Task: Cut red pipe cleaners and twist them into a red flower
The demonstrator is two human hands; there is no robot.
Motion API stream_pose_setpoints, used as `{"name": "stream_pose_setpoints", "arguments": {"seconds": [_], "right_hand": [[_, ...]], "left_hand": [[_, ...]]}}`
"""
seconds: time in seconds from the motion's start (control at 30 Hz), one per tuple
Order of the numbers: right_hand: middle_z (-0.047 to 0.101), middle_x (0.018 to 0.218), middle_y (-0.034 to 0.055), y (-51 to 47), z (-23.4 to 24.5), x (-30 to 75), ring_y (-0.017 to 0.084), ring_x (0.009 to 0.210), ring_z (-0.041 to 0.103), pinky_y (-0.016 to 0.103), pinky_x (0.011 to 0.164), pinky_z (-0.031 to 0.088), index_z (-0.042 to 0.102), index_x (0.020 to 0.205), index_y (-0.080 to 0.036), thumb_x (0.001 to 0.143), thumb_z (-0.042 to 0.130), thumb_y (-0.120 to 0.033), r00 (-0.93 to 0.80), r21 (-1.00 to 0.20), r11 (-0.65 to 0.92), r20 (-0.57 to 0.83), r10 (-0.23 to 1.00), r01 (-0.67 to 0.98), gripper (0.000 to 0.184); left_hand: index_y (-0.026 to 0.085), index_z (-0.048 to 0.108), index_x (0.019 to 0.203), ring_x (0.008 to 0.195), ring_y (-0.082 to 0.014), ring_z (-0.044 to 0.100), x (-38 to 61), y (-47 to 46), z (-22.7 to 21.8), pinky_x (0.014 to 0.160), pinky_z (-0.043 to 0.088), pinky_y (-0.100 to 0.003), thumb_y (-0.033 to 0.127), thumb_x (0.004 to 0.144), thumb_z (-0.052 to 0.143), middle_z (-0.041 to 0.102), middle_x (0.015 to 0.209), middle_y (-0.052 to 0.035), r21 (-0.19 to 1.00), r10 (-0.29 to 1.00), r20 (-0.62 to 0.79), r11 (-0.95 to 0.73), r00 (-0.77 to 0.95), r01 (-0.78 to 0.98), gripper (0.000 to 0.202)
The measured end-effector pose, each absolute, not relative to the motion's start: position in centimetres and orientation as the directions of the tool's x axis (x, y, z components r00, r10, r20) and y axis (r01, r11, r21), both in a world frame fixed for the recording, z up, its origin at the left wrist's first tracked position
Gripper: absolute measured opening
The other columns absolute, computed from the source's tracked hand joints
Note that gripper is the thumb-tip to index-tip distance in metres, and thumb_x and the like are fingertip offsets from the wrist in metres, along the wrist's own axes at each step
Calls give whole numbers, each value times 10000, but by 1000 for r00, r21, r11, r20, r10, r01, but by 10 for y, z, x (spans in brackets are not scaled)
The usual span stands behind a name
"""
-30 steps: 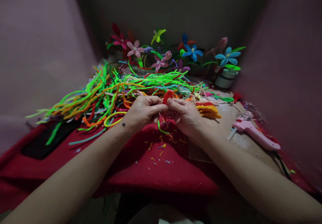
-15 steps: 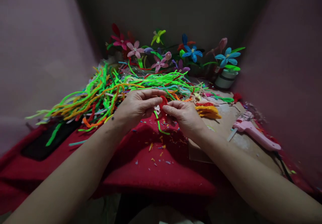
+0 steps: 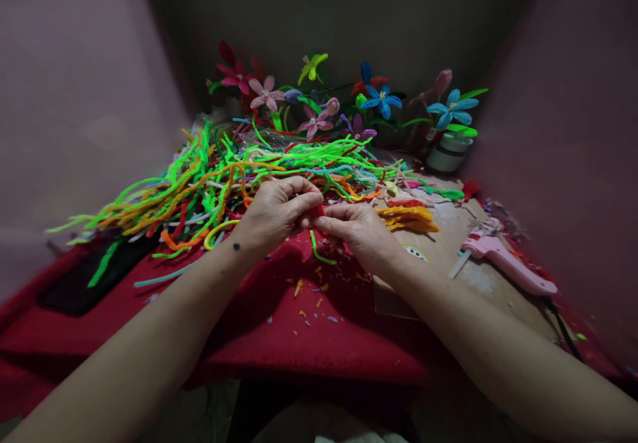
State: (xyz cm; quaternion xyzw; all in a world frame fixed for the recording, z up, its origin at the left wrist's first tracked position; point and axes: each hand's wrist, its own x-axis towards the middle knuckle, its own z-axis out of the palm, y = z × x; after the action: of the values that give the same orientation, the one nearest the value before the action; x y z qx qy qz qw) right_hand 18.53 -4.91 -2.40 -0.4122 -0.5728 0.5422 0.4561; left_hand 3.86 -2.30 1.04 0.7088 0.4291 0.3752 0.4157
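Note:
My left hand [image 3: 274,214] and my right hand [image 3: 357,230] meet above the red cloth [image 3: 309,330], fingertips pinched together on a small red pipe cleaner piece [image 3: 317,211]. Most of that piece is hidden between the fingers. Just behind the hands lies a big heap of pipe cleaners [image 3: 224,171], mostly neon green, orange and yellow. A short green piece [image 3: 317,252] lies on the cloth under my hands.
Finished pipe-cleaner flowers [image 3: 319,104] stand along the back wall, beside a white jar [image 3: 445,153]. A stack of orange petals [image 3: 409,218] and a pink glue gun [image 3: 503,261] lie on the cardboard [image 3: 468,277] at right. Small clippings dot the cloth.
The red loop that stood up between my fingertips is now squeezed flat and mostly covered by them. Both hands stayed in place.

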Motion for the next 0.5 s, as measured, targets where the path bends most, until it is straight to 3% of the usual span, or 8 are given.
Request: {"name": "stream_pose_setpoints", "arguments": {"seconds": [0.13, 0.37, 0.43, 0.5], "right_hand": [[509, 489, -37, -51, -24, 184, 59, 410, 379, 226, 423, 290, 600, 578, -151, 729, 637, -338, -239, -999, 15, 27, 971, -48, 243], [585, 538, -17, -50, -26, 181, 47, 415, 414, 199, 403, 277, 617, 612, -138, 692, 678, -289, -231, -987, -74, -40, 972, -142, 182], [584, 532, -12, -48, -28, 182, 47, 408, 401, 201, 390, 259, 616, 604, -134, 695, 683, -326, -240, -976, -72, -21, 971, -207, 223], [597, 540, -4, -46, -30, 184, 51, 403, 402, 209, 380, 250, 636, 619, -127, 686, 696, -352, -258, -964, -59, 10, 966, -261, 242]], "left_hand": [[144, 621, 684, 463, -69, 426, 39, -23, 10, 437, 320, -189, 246, 777, 575, 513, 514, 39, 804, 886, 306, -436, 347, 404, 146], [152, 633, 676, 608, -114, 517, 35, -11, 0, 605, 383, -234, 287, 784, 567, 610, 623, -7, 546, 761, 489, -648, 427, 531, 185], [150, 616, 678, 584, -110, 509, 34, -11, 1, 580, 380, -232, 278, 785, 562, 601, 610, -4, 564, 760, 484, -650, 434, 509, 176], [151, 593, 689, 500, -92, 459, 33, -12, 4, 495, 351, -215, 278, 802, 537, 552, 544, 17, 684, 808, 395, -577, 437, 447, 180]]}}
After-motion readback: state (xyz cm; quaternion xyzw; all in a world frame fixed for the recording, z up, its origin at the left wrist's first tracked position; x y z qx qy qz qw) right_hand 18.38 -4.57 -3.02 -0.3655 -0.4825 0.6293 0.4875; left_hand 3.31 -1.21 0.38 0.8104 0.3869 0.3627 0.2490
